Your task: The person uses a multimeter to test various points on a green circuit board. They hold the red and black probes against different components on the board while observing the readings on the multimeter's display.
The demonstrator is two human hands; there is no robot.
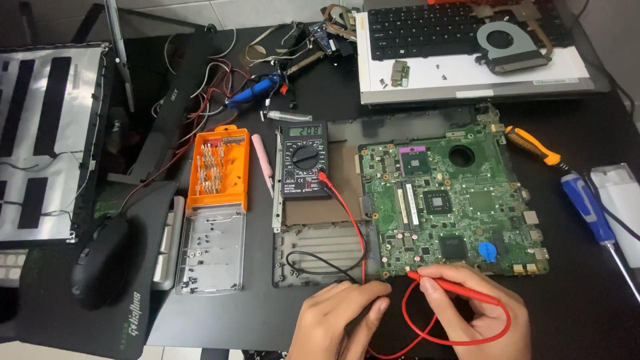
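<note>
A green laptop motherboard (pixel 453 200) lies on the black table. My right hand (pixel 477 310) grips a red multimeter probe (pixel 453 287), its tip touching the board's near-left edge. My left hand (pixel 337 320) rests beside it, fingers curled at the end of the black lead (pixel 320 263), probably pinching the black probe, which is hidden. A black digital multimeter (pixel 305 160) with a lit reading sits left of the board, its red wire (pixel 347 213) running down to my hands.
An orange screwdriver-bit case (pixel 219 167) with its clear lid (pixel 212 250) sits left of the meter. A black mouse (pixel 100 261) lies on a mousepad. A laptop keyboard deck with fan (pixel 507 43) is behind; screwdrivers (pixel 587 207) lie right; a display panel (pixel 47 140) far left.
</note>
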